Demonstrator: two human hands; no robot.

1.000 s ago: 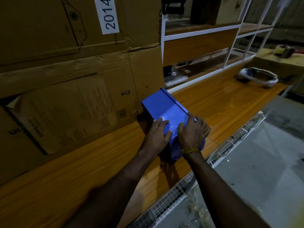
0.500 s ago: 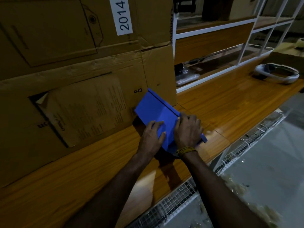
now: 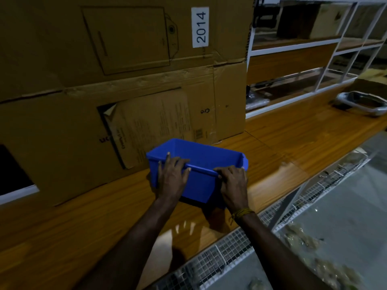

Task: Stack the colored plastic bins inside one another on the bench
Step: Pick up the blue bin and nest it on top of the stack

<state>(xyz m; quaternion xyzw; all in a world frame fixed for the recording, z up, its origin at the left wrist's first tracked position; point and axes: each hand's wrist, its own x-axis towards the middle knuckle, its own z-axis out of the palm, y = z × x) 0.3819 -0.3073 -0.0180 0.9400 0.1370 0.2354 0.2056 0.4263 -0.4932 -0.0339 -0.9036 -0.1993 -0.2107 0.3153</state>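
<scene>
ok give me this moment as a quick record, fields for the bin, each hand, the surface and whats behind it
bin: blue bin, open side up, inside looks empty
left hand: left hand gripping the near rim
right hand: right hand gripping the near rim
surface: wooden bench, bin on it near the front edge
behind: cardboard box labelled 2014
other bins: none visible
</scene>
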